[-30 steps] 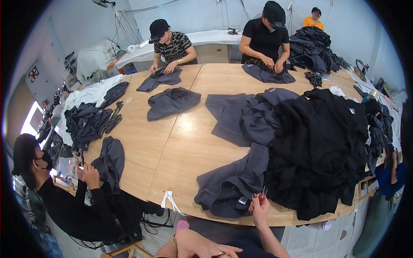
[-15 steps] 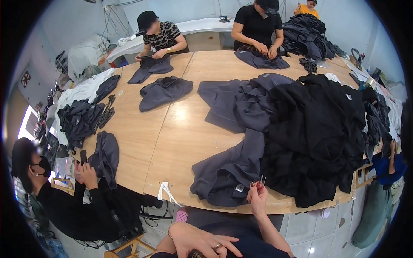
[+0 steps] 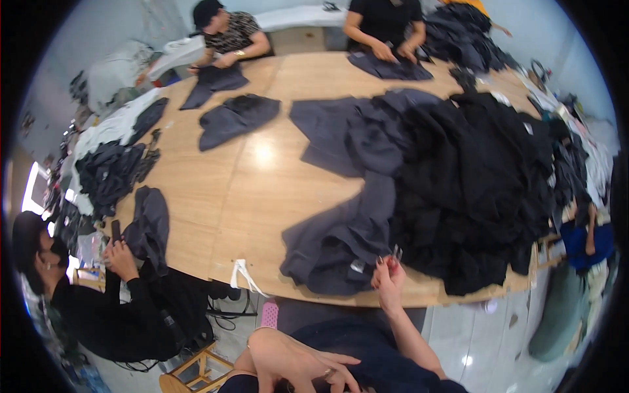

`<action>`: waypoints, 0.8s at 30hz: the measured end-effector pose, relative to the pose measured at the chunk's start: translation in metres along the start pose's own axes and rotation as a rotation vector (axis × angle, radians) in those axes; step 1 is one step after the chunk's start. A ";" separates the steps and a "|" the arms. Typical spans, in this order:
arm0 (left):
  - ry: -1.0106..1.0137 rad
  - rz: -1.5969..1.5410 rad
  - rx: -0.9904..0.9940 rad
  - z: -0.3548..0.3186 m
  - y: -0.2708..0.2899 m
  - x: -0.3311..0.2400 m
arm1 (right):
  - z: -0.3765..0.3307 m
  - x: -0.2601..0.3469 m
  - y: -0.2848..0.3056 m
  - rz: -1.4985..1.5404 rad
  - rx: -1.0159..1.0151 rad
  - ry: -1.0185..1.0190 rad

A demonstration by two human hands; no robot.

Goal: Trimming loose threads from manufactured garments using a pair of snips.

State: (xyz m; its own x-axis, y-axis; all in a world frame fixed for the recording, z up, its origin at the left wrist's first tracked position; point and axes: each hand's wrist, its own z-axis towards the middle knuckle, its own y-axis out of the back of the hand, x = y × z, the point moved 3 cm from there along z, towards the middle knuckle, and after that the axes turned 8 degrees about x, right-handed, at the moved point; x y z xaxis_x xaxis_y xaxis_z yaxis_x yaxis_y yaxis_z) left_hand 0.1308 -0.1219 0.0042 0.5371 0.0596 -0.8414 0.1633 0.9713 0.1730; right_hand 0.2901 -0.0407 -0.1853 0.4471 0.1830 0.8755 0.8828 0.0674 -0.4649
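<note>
My right hand (image 3: 389, 278) is closed around a small pair of thread snips (image 3: 397, 253), blades pointing up, with red showing at the grip. It hovers at the table's near edge, beside a dark grey garment (image 3: 334, 242) with a small white label (image 3: 357, 266). Just right of the snips begins a big heap of black garments (image 3: 472, 183). My left hand (image 3: 298, 363) is close to my body, below the table edge, fingers stretched and spread. Nothing shows in it, though its underside is hidden.
Another grey garment (image 3: 341, 134) lies farther back, and one more (image 3: 239, 119) left of it. A white strip (image 3: 244, 276) hangs over the near edge of the wooden table (image 3: 262, 203). Co-workers handle dark garments across the table; a person (image 3: 98, 308) in black sits at the left.
The whole view has shifted, so the table and garments appear higher and slightly left, with some blur. My right hand still holds the snips; my left hand stays spread near my body.
</note>
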 end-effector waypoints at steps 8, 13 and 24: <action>-0.147 -0.080 -0.059 -0.011 -0.003 0.013 | 0.002 0.009 0.013 -0.074 -0.072 0.000; -0.254 -0.241 -0.382 -0.038 0.019 0.053 | -0.002 0.017 0.014 -0.070 -0.093 -0.007; 0.020 -1.050 -2.037 -0.126 0.071 0.202 | -0.008 0.016 0.023 -0.054 -0.067 0.045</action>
State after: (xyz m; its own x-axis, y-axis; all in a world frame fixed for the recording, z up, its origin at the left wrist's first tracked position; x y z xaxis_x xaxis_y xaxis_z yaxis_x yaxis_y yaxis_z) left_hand 0.1464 -0.0117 -0.2175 0.8457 -0.4619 -0.2674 -0.4878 -0.4656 -0.7385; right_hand 0.3186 -0.0444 -0.1811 0.4030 0.1362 0.9050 0.9129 0.0097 -0.4080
